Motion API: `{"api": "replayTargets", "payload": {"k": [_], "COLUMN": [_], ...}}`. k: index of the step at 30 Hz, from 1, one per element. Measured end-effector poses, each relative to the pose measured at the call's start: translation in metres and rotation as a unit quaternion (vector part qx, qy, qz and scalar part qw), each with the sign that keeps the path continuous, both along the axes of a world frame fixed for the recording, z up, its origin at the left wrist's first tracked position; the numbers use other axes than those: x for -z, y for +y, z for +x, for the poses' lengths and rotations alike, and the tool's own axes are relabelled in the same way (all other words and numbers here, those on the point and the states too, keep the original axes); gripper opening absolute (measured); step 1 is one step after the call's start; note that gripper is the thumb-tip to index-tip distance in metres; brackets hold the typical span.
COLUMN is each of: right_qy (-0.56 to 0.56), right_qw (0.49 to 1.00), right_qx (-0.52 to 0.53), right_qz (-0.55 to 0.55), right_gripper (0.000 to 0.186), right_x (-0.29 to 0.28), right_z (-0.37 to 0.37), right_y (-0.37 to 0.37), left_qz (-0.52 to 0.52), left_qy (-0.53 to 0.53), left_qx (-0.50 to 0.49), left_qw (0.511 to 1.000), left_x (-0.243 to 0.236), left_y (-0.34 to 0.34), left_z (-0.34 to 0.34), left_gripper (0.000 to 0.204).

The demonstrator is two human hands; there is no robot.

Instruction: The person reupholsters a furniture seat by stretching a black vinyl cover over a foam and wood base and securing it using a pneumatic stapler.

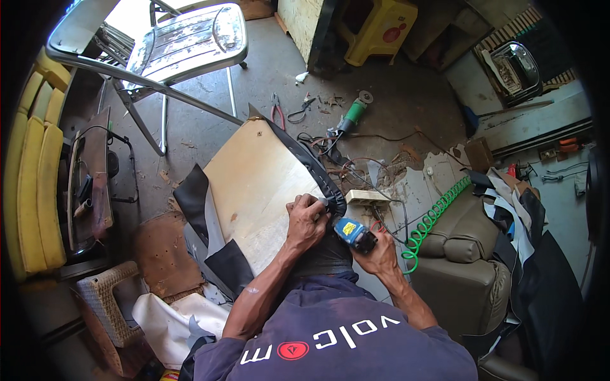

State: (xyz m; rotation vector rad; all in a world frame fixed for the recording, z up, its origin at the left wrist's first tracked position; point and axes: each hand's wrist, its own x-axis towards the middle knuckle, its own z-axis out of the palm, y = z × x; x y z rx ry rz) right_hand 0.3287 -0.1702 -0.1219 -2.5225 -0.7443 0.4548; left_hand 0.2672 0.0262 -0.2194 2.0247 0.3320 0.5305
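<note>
A pale board (248,171) with black upholstery material (190,197) wrapped at its edges sits in front of me. My left hand (305,222) is closed at the board's right edge, fingers bent over the folded black material there. My right hand (375,257) grips a blue staple gun (349,232), whose nose is beside that edge, close to my left fingers; whether it touches is unclear. A coiled green hose (435,209) runs off to the right, partly behind a thin cable. A white power strip (363,197) lies just beyond the tool.
A folding chair (178,51), pliers (277,111) and an angle grinder (356,114) are ahead. Yellow cushions (35,190) and a woven piece (114,289) are at left; a leather armchair (457,267) with fabric scraps (540,279) is at right. A yellow stool (375,28) stands behind.
</note>
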Motion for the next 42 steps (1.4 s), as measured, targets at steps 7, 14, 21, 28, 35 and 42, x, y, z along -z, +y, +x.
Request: {"api": "replayTargets", "payload": {"k": [7,14,21,28,35,42], "right_qy": [0.012,-0.009,-0.087,0.296,0.274,0.116], "right_qw": [1.0,1.0,0.984,0.936,0.803,0.923], "right_qx": [-0.003,0.009,-0.008,0.092,0.146,0.014], "right_qz": [0.012,0.027,-0.155,0.164,0.51,0.368], "right_gripper": [0.033,0.045,0.057,0.07,0.081,0.076], "right_x": [0.007,0.102,0.274,0.159,0.048,-0.106], "right_z": [0.006,0.048,0.032,0.08,0.135,0.146], "right_y": [-0.009,-0.093,-0.163,-0.008,0.139,0.148], "left_qz": [0.009,-0.158,-0.262,0.135,-0.623,-0.437], "left_qy": [0.011,-0.041,-0.252,-0.169,-0.492,-0.276], "left_qx": [-0.009,-0.003,-0.135,-0.438,-0.163,-0.177], "left_qw": [1.0,0.987,0.922,0.873,0.586,0.838], "left_x": [0.001,-0.085,-0.233,-0.161,-0.036,-0.095], "left_y": [0.004,0.042,0.128,0.18,0.121,0.149], "left_z": [0.002,-0.014,-0.106,-0.258,-0.214,-0.264], "left_gripper": [0.019,0.015,0.021,0.039,0.047,0.053]}}
